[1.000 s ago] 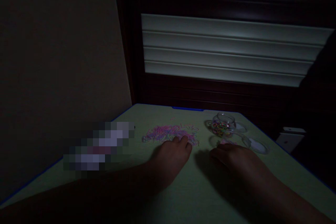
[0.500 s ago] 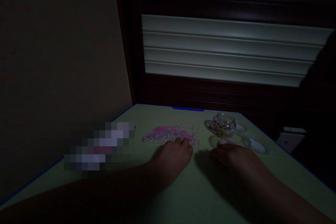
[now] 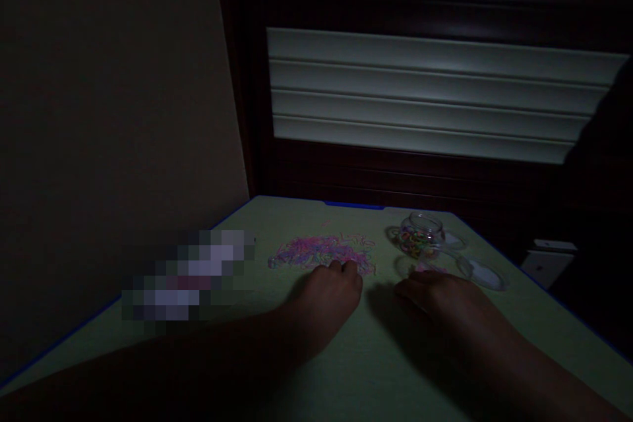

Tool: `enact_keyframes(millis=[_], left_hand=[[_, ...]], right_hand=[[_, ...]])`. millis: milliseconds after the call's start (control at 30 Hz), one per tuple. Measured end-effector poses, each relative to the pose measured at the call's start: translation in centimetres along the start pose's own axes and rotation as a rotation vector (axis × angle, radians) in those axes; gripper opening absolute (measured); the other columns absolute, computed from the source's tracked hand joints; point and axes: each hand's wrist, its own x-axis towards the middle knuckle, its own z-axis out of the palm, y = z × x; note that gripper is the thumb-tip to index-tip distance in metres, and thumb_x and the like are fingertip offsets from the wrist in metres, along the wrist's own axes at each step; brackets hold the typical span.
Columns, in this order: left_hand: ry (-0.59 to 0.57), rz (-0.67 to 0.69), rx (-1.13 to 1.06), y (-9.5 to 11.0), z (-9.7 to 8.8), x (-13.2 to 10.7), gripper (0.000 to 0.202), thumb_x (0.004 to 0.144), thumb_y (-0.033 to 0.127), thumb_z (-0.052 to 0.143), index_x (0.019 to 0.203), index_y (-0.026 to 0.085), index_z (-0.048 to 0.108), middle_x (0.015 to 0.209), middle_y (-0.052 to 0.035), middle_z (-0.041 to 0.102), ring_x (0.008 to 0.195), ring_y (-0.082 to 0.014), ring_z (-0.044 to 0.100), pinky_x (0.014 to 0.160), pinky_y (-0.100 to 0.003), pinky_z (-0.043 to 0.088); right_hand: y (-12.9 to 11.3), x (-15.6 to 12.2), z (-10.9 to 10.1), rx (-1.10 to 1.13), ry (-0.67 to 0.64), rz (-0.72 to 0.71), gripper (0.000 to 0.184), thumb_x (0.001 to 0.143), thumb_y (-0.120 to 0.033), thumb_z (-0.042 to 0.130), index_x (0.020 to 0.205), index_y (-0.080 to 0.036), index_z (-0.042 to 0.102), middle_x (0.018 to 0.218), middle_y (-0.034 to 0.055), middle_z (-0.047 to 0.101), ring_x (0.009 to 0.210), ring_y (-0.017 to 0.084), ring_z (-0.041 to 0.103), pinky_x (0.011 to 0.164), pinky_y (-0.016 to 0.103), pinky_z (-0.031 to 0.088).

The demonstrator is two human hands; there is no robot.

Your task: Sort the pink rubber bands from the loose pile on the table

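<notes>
A loose pile of small pink and purple rubber bands (image 3: 316, 252) lies on the pale green table (image 3: 341, 369). At its near right edge is my left hand (image 3: 333, 293), its fingers curled down; what they hold, if anything, is hidden. My right hand (image 3: 440, 297) is closed in front of a second clear jar (image 3: 435, 256), which shows a little pink inside and is partly covered by the hand. Its fingertips point down and inward, and I cannot make out anything in them. Just behind stands a clear round jar (image 3: 420, 237) with multicoloured rubber bands.
Two clear lids with white discs lie right of the jars, the nearer lid (image 3: 487, 273) by the table's right edge. A blurred-out object (image 3: 192, 277) lies at the left. A white box (image 3: 548, 264) stands beyond the table. Behind are a wall (image 3: 123, 79) and a slatted panel (image 3: 420, 92).
Hardly anything differs. Both hands stay in nearly the same place and pose; the pile and jars look unmoved.
</notes>
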Motion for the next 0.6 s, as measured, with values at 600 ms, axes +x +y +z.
enact_keyframes(millis=[600], left_hand=[[0.018,-0.021,-0.018,0.01,0.11,-0.08,0.017,0.08,0.007,0.042,0.094,0.013,0.05,0.089,-0.0093,0.051,0.075,-0.019,0.054,0.054,-0.026,0.044]], right_hand=[[-0.02,-0.1,-0.02,-0.011,0.03,-0.026,0.017,0.073,-0.008,0.044,0.067,-0.018,0.057,0.065,0.0021,0.058,0.055,0.011,0.051,0.049,0.022,0.03]])
